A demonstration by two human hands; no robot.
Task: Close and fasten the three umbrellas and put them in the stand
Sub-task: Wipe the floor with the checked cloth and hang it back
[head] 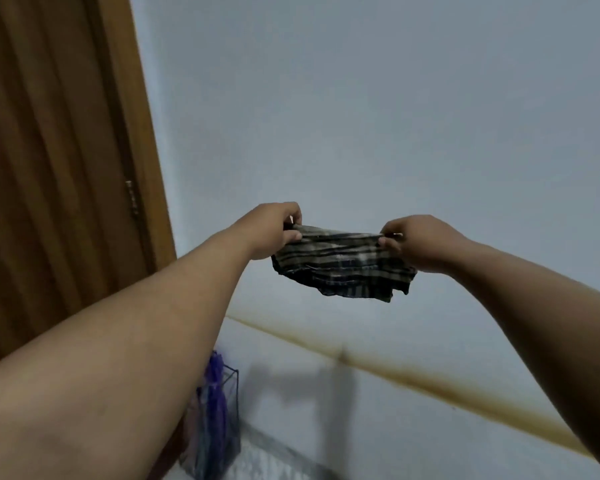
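Observation:
I hold a folded plaid umbrella (340,265), dark blue and olive, crosswise at arm's length in front of the wall. My left hand (274,230) grips its left end, and my right hand (420,242) pinches its right end. The loose fabric hangs crumpled below the shaft. Down by the floor stands a dark wire umbrella stand (229,417) with a purple umbrella (217,393) upright in it, partly hidden behind my left forearm.
A brown wooden door (49,168) with a hinge fills the left side. A pale wall (395,98) with a yellowish stained band (430,382) runs behind. A strip of grey floor (267,455) shows beside the stand.

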